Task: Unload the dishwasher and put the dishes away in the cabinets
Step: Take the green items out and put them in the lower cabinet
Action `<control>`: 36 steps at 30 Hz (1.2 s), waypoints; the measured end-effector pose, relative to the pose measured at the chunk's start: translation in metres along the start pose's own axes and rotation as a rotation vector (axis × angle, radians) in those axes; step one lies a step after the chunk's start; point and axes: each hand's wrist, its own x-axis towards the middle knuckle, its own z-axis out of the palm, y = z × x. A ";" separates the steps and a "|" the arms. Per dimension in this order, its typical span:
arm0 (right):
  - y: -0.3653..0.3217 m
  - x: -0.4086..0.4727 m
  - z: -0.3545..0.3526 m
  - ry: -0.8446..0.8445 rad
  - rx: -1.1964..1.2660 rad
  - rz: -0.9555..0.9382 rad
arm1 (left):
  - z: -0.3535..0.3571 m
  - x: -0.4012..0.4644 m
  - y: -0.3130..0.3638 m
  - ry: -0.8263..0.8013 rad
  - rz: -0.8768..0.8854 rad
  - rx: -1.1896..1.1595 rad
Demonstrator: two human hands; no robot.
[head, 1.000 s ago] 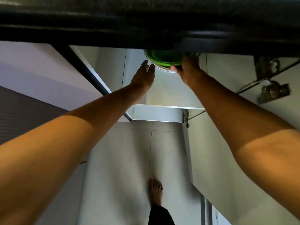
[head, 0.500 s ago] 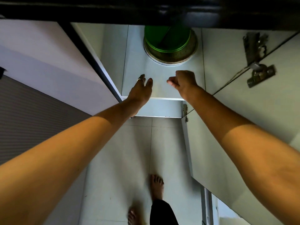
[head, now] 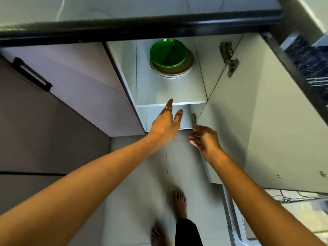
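Head view, going left to right: closed cabinet door with black handle (head: 32,74), then the left hand (head: 166,124), fingers straight and loose, holding nothing, near the shelf (head: 170,91) edge. Green bowls (head: 167,52) sit on plates (head: 179,70) toward the shelf's back. Right hand (head: 204,139) is relaxed, empty, by the open door (head: 266,121). I'd clear both hands before swinging it shut.

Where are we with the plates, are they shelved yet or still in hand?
Shelved: the green plates sit on the brown plate stack on the cabinet shelf. In hand: nothing; the left hand and right hand are both free, in front of the shelf. Left: the cabinet door is open; the dishwasher's contents aren't visible.
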 end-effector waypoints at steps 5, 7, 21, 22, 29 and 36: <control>0.059 -0.056 -0.069 0.089 0.260 0.099 | 0.021 -0.042 0.027 0.065 0.370 -0.010; 0.083 -0.077 -0.099 0.152 0.402 0.163 | 0.037 -0.053 0.046 0.070 0.439 0.026; 0.013 -0.103 -0.207 0.331 0.290 -0.081 | 0.128 -0.104 0.144 -0.006 0.845 0.216; 0.006 -0.102 -0.206 0.303 0.264 -0.115 | 0.130 -0.104 0.148 -0.003 0.833 0.212; -0.020 -0.100 -0.208 0.173 0.185 -0.227 | 0.134 -0.114 0.158 -0.022 0.740 0.142; -0.017 -0.100 -0.216 0.135 -0.021 -0.297 | 0.132 -0.121 0.169 0.018 0.650 0.079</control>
